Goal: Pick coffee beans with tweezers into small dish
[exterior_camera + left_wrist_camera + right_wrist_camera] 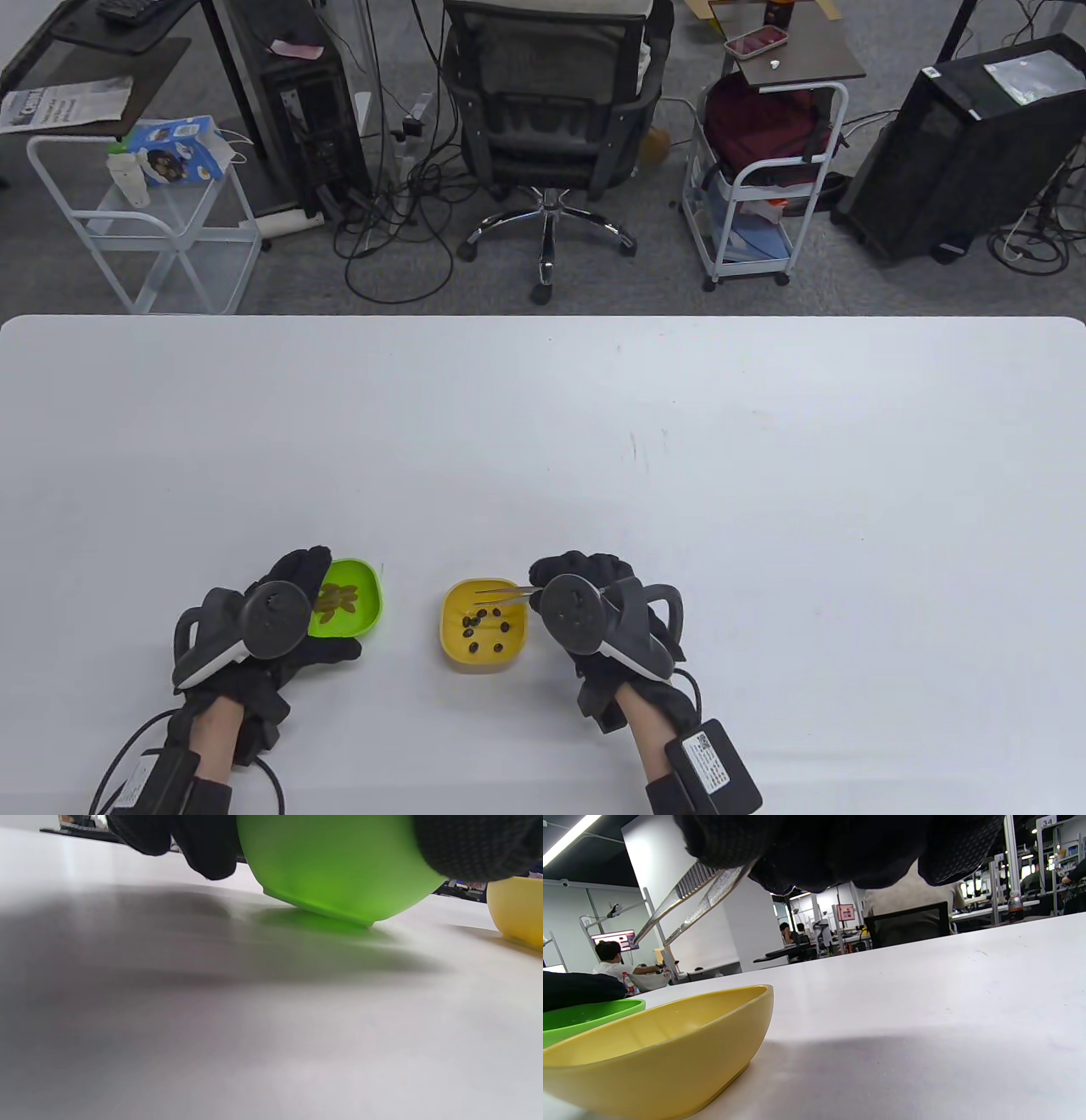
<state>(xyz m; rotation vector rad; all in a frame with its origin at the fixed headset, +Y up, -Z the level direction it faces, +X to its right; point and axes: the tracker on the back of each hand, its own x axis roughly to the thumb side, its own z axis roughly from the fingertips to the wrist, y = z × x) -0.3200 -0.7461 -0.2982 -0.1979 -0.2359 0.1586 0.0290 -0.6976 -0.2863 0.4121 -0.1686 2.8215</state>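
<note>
A white table [543, 441] carries two small plastic dishes near its 6 o'clock edge. The left hand [271, 628] curls its grip around the lime-green dish [361, 607] of brownish coffee beans [337, 597]. At 3 o'clock from it, the rounded yellow dish [484, 626] holds dark coffee beans [485, 628]. The right hand [594, 607] pinches silver metal tweezers [502, 592], tips over the yellow dish. No writing is legible.

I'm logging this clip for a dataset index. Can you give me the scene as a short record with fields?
left hand: holds green dish, tilted off the table
green dish contents: brownish beans
right hand: grip on tweezers
tweezers: tips over yellow dish, slightly apart; no bean visible between them
yellow dish contents: several dark coffee beans
surface: white table
</note>
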